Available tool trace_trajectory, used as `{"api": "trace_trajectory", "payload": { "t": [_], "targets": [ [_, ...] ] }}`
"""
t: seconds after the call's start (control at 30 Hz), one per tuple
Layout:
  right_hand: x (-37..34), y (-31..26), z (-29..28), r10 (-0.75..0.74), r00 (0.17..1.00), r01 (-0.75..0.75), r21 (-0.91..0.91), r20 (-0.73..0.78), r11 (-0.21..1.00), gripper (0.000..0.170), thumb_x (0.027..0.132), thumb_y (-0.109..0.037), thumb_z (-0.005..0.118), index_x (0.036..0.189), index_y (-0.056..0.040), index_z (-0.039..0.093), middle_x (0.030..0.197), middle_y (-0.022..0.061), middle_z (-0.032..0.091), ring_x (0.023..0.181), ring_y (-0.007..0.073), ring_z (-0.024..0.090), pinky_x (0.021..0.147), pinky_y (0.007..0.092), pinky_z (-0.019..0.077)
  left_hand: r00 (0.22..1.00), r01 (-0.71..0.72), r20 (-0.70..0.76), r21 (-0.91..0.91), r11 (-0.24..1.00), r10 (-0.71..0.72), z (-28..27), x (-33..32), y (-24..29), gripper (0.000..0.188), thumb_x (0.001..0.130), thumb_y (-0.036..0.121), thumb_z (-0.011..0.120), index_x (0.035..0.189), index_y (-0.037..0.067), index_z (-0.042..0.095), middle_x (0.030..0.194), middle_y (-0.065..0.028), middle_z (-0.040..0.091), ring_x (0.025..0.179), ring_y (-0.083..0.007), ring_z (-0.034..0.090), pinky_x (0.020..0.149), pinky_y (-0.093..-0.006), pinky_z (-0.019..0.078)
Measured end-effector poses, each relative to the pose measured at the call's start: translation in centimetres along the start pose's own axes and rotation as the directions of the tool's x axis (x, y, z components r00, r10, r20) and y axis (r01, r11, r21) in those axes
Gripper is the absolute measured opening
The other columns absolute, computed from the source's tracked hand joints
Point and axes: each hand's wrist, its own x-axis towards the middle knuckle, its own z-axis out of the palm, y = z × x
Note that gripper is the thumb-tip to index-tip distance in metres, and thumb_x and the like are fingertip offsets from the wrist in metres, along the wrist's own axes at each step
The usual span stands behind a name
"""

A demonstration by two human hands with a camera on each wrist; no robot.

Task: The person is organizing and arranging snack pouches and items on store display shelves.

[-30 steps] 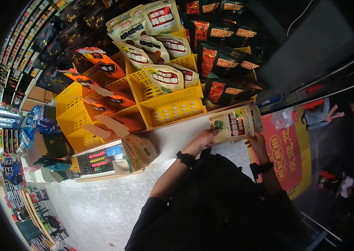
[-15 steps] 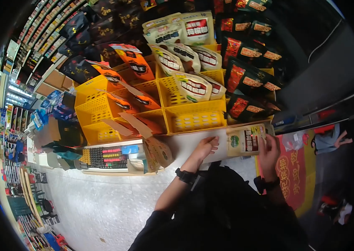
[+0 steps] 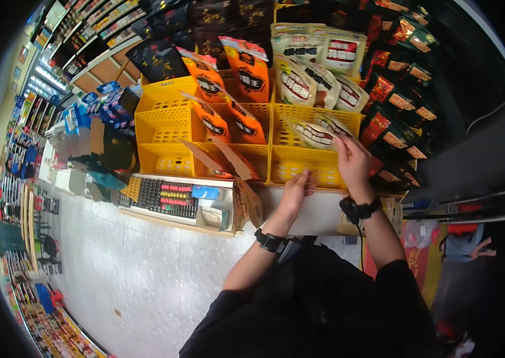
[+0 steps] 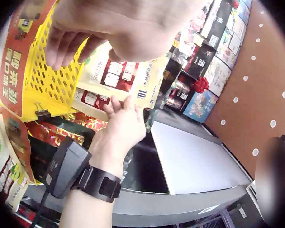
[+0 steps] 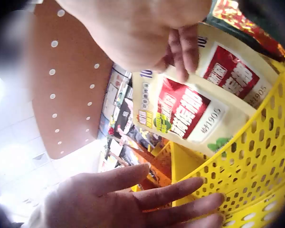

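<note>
My right hand [image 3: 355, 164] pinches the top edge of a cream betel-nut pouch [image 3: 311, 135], which stands tilted in a yellow basket compartment [image 3: 285, 136]. In the right wrist view its fingertips overlap the printed front of that pouch [image 5: 180, 114], and my thumb is hidden. A second cream pouch [image 5: 232, 71] stands right behind it. My left hand [image 3: 293, 194] hovers by the front compartment [image 3: 318, 174] with loosely spread fingers, holding nothing. On the white counter another cream pouch [image 3: 391, 213] lies partly hidden behind my right wrist.
More cream pouches [image 3: 345, 52] fill the compartments behind. Orange pouches [image 3: 246, 74] stand to the left, dark green pouches [image 3: 387, 128] to the right. A box of colourful small items [image 3: 172, 194] sits on the counter at left. A person [image 3: 473, 241] sits at far right.
My right hand has left the cream pouch on the counter and moved up to the pouches in the basket. My left hand let go of the counter pouch and moved to the front compartment.
</note>
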Motion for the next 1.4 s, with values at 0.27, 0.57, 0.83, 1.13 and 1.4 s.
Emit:
{"api": "trace_trajectory", "payload": {
  "t": [0.27, 0.57, 0.83, 1.13, 1.4],
  "targets": [
    [-4.6, -9.1, -6.9, -0.295, 0.949, 0.298, -0.006, 0.114, 0.955, 0.007, 0.085, 0.002, 0.065, 0.092, 0.0019, 0.065, 0.080, 0.0138, 0.068, 0.068, 0.0287, 0.068, 0.059, 0.0350, 0.0517, 0.976, 0.173, 0.140, -0.030, 0.984, -0.167, -1.3, -7.4, 2.7, 0.072, 0.102, 0.055, 0.040, 0.150, 0.002, 0.032, 0.147, -0.0200, 0.045, 0.128, -0.0305, 0.052, 0.101, -0.0405, 0.0464],
    [-10.7, -6.3, -2.6, -0.193, 0.866, 0.071, 0.267, 0.462, 0.961, 0.009, 0.087, -0.003, 0.062, 0.094, 0.0004, 0.058, 0.071, 0.0146, 0.065, 0.060, 0.0321, 0.068, 0.055, 0.0379, 0.0537, 0.841, 0.540, 0.185, -0.243, 0.806, -0.508, -6.5, -8.8, -1.3, 0.063, 0.101, 0.059, 0.037, 0.141, 0.010, 0.042, 0.133, -0.0237, 0.053, 0.123, -0.0349, 0.054, 0.096, -0.0525, 0.0479],
    [-14.9, -3.8, 2.1, -0.198, 0.675, -0.054, 0.316, 0.711, 0.947, 0.017, 0.091, -0.015, 0.065, 0.103, -0.0053, 0.058, 0.079, 0.0180, 0.067, 0.071, 0.0377, 0.067, 0.060, 0.0447, 0.0543, 0.908, 0.338, -0.096, -0.410, 0.847, -0.409, -5.7, -9.6, -2.3, 0.056, 0.101, 0.057, 0.040, 0.134, 0.012, 0.049, 0.131, -0.0168, 0.050, 0.114, -0.0310, 0.056, 0.093, -0.0555, 0.0464],
    [-10.0, -3.0, -0.5, -0.215, 0.877, 0.125, 0.226, 0.430, 0.966, 0.019, 0.085, -0.009, 0.067, 0.102, -0.0040, 0.062, 0.090, 0.0129, 0.067, 0.080, 0.0331, 0.068, 0.068, 0.0402, 0.0552, 0.938, 0.277, -0.145, -0.238, 0.931, -0.316, -5.2, -13.2, 1.8, 0.081, 0.097, 0.064, 0.041, 0.155, 0.011, 0.022, 0.153, -0.0139, 0.036, 0.145, -0.0297, 0.028, 0.110, -0.0543, 0.0277],
    [1.6, 1.3, -4.1, 0.040, 0.995, 0.001, -0.411, 0.091, 0.912, 0.036, 0.086, -0.020, 0.073, 0.116, -0.0053, 0.062, 0.107, 0.0162, 0.063, 0.089, 0.0383, 0.065, 0.073, 0.0430, 0.0534, 0.945, -0.119, -0.256, 0.312, 0.942, 0.204, -4.4, -16.4, 5.7, 0.047, 0.103, 0.035, 0.051, 0.131, -0.002, 0.054, 0.103, -0.0102, 0.067, 0.091, -0.0179, 0.064, 0.079, -0.0288, 0.0489]
  ]
}}
